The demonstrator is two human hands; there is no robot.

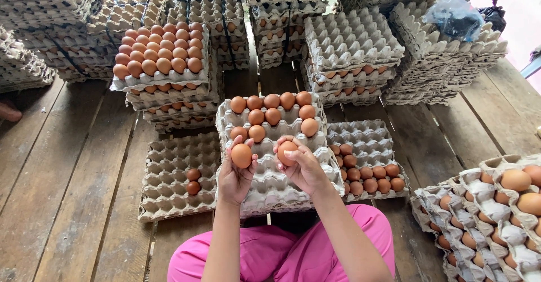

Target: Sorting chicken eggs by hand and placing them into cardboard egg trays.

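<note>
Two brown eggs are in hand, one per grip. My left hand (235, 176) is clamped on one smooth brown egg (242, 156); my right hand (304, 169) is closed round a second brown egg (287, 153). Both are held just above the grey moulded-pulp tray stack (273, 189) directly in front of my pink-trousered knees (265, 254). That top tray carries brown eggs in its far rows only; the near cups are bare. To the left lies a pulp tray (169, 169) with two eggs; to the right, a tray (369, 141) roughly half filled. Full and bare stacks stand beyond on the wooden plank floor (67, 163). I judge the step as filling the centre tray; seating each egg needs a gentle, upright lowering into a bare cup.
</note>
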